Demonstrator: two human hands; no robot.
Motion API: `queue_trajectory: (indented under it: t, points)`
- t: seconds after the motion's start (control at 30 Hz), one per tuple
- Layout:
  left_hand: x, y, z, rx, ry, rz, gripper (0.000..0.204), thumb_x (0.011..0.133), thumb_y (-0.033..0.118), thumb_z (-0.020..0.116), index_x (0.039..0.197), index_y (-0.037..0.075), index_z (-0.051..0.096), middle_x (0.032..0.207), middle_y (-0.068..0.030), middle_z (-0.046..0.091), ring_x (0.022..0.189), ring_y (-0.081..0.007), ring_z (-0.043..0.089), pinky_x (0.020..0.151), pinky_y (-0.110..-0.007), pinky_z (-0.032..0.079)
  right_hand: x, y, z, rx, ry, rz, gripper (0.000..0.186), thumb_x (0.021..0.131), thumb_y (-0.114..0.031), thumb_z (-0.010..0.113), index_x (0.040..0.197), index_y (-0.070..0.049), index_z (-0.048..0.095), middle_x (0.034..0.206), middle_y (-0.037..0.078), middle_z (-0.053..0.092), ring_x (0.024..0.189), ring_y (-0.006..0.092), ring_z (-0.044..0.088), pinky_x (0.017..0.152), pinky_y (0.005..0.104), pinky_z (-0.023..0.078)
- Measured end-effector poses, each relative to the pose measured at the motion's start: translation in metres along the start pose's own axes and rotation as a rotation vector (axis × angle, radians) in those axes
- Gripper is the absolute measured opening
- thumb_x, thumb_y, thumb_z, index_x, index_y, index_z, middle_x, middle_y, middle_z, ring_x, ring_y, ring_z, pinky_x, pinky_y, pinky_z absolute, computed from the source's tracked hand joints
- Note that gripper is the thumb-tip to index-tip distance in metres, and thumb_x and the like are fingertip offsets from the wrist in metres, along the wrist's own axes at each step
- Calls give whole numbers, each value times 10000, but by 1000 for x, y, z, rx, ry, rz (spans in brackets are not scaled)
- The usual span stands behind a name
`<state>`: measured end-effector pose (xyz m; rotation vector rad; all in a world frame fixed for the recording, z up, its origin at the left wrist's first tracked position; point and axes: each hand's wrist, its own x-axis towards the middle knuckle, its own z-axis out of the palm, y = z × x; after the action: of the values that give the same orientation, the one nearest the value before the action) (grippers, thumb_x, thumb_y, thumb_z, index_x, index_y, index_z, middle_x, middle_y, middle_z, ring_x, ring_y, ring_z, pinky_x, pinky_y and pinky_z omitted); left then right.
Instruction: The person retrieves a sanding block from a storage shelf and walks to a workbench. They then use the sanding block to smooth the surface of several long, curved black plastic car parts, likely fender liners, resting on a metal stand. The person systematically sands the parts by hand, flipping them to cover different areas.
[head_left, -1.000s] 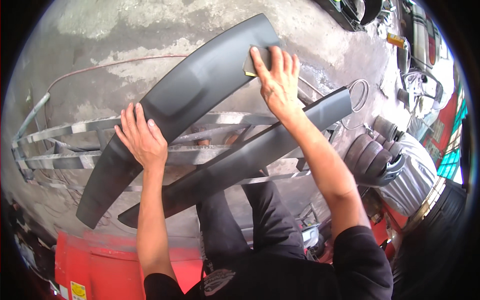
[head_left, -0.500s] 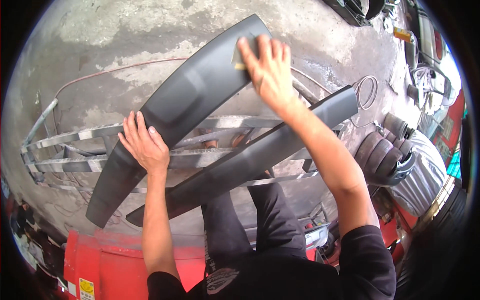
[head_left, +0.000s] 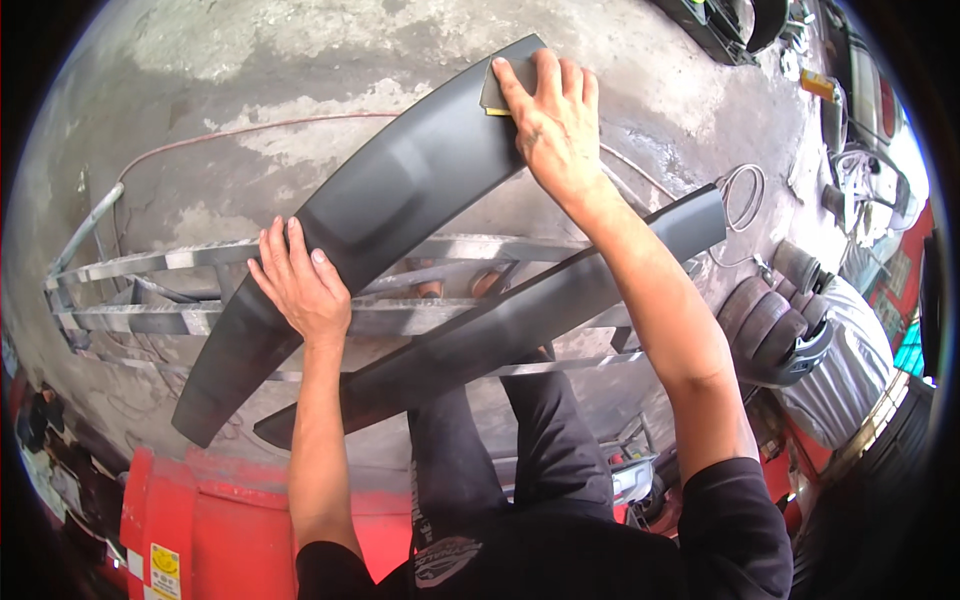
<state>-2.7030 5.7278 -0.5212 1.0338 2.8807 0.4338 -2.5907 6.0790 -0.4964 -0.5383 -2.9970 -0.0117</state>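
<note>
A long, dark grey curved panel (head_left: 400, 170) slants across a metal stand (head_left: 150, 320), its wider end far and right. My left hand (head_left: 308, 285) lies on the panel's lower half with fingers extended, bracing it. Up at the far end, my right hand (head_left: 560, 130) presses a thin sanding pad (head_left: 494, 95), grey with a yellow edge, onto the panel's surface. Most of the pad is hidden beneath the fingers. Nearer to me, a second, narrower dark panel (head_left: 490, 330) rests on the same stand, passing under my right forearm.
A thin hose (head_left: 270, 122) runs over the concrete floor behind the stand and coils at the right. Dark rounded parts (head_left: 765, 310) and a silver cover (head_left: 845, 370) are stacked on the right. A red body (head_left: 240, 530) stands close at the lower left.
My right hand has slid the sanding pad a little farther toward the panel's far end. My left hand keeps its place on the panel; the whole view has shifted slightly.
</note>
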Motion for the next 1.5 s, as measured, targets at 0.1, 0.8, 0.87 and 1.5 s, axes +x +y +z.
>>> queue_trajectory:
  t: [0.1, 0.8, 0.87, 1.5]
  points:
    - [0, 1, 0, -2, -6, -5, 521, 1082, 231, 459, 1557, 43, 561, 1629, -157, 520, 1549, -390, 424, 1293, -622, 204, -13, -25, 0, 29, -20, -89, 558, 929, -116, 635, 1486, -102, 629, 1303, 234, 554, 1198, 422, 549, 1056, 621, 425]
    - [-1, -4, -2, 6, -36, 11, 514, 1113, 259, 422, 1556, 30, 547, 1631, -180, 510, 1546, -425, 421, 1282, -646, 206, -53, 11, -12, 46, -122, 125, 713, 865, -27, 643, 1559, -181, 587, 1507, 247, 487, 1339, 446, 506, 1167, 668, 371]
    - [0, -3, -2, 5, -30, 25, 517, 1113, 260, 421, 1561, 31, 541, 1633, -182, 509, 1543, -430, 424, 1281, -647, 208, -56, 15, -8, 74, -107, 124, 726, 852, -18, 648, 1557, -185, 593, 1496, 240, 491, 1326, 443, 511, 1166, 660, 366]
    - [0, -3, 0, 10, -73, -6, 524, 1056, 220, 485, 1536, 21, 557, 1629, -190, 501, 1560, -419, 391, 1291, -647, 184, -13, -18, -8, 45, -85, 94, 658, 856, -26, 669, 1497, -172, 636, 1477, 226, 523, 1297, 435, 538, 1094, 595, 416]
